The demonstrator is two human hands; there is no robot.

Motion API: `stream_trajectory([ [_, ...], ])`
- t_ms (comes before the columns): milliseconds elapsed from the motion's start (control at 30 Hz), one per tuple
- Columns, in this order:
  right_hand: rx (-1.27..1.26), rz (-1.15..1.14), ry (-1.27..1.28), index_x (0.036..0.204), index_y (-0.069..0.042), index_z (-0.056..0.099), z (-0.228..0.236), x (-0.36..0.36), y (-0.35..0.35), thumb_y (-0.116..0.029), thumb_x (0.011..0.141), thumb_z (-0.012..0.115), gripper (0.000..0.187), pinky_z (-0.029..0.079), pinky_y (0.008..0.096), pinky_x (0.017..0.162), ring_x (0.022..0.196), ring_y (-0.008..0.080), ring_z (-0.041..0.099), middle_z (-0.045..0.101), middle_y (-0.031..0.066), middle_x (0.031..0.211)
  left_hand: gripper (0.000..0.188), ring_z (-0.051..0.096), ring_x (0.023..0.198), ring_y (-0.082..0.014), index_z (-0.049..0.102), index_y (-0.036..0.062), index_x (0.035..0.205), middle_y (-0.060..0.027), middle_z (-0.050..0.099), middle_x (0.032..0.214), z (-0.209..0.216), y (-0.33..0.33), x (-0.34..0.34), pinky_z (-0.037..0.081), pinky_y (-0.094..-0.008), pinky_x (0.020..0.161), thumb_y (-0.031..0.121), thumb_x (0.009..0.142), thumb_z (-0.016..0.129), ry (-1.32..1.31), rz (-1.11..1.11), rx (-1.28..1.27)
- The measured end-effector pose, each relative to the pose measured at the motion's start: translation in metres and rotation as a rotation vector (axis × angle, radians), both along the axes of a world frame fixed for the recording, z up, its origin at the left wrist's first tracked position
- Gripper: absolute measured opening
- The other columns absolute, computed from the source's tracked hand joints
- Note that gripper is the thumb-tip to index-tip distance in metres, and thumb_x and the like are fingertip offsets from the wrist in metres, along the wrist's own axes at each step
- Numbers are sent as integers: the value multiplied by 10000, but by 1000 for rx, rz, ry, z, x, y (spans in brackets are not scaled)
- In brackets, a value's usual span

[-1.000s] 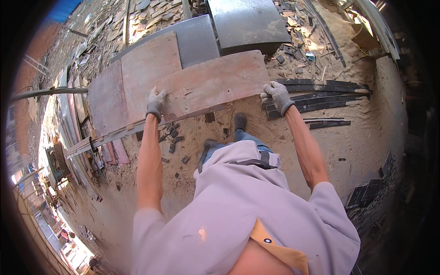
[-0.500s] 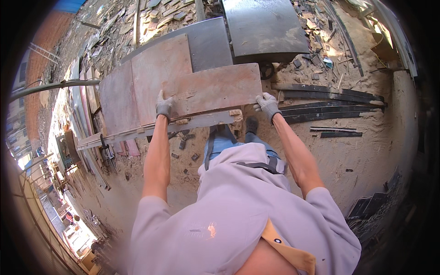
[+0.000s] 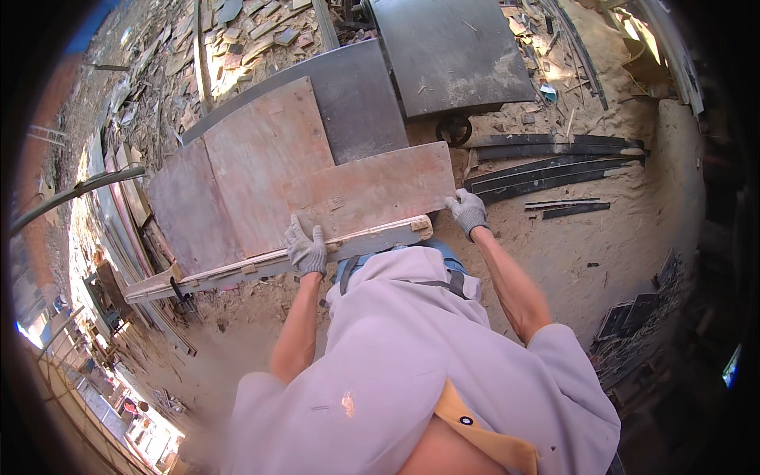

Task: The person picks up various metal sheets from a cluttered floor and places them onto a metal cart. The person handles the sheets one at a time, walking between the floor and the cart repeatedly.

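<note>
A long reddish-brown plywood strip (image 3: 388,186) lies along the near side of a table saw-like flat surface of panels. My left hand (image 3: 305,247), in a grey knit glove, rests at the strip's near edge with fingers and thumb apart. At the strip's right end my right hand (image 3: 467,214), gloved alike, has its fingers closed on the edge near the corner. Beyond the strip sits a larger weathered plywood panel (image 3: 265,154). A wooden rail (image 3: 348,247) runs along the near side, just under my left hand.
Dark sheets (image 3: 360,99) and a grey metal-like panel (image 3: 451,55) lie at the far side, with a black handwheel (image 3: 454,130) below. Black strips (image 3: 554,170) lie on the sandy ground to the right. Wood scraps (image 3: 261,32) litter the far ground. A curved pole (image 3: 79,190) juts in from the left.
The view has shifted, and I stand closer to the rail. My left hand has drawn back to the strip's near edge and spread its fingers. My right hand stays at the right end.
</note>
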State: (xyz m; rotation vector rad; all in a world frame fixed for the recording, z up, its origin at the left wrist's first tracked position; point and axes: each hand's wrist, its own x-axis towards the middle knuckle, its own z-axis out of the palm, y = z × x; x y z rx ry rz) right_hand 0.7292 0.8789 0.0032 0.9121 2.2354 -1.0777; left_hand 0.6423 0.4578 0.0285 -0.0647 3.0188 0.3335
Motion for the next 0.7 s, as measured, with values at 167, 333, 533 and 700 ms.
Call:
stream_trajectory([
  [167,357,48,225,1079,-66,681,-20,15,-17,-250,828,745,318,502,451,805,907,346,629,656,161,929,752,450,1289,-394,401,38,1514,-212,477,1401,-11,21,13,343,-506,1104,387,893,641,105,80,-36],
  [333,346,1,268,1182,-55,649,-12,-5,-16,-258,823,729,421,505,480,873,1014,403,623,637,227,1053,659,490,1214,-383,487,28,1454,-203,538,1297,-18,21,-7,374,-488,1075,306,874,631,208,47,-33],
  [533,472,76,348,1266,-34,629,-11,-44,-1,-230,843,688,471,495,474,906,1039,397,618,626,235,1104,593,536,1143,-367,549,53,1422,-203,575,1199,-22,33,-59,418,-461,1027,271,873,609,234,76,11],
  [700,594,167,383,1223,-23,630,-18,-107,21,-194,853,643,408,483,496,871,1018,397,591,593,234,1062,513,586,1048,-347,630,71,1354,-182,612,1110,-27,46,-122,461,-446,963,261,878,595,299,61,31],
])
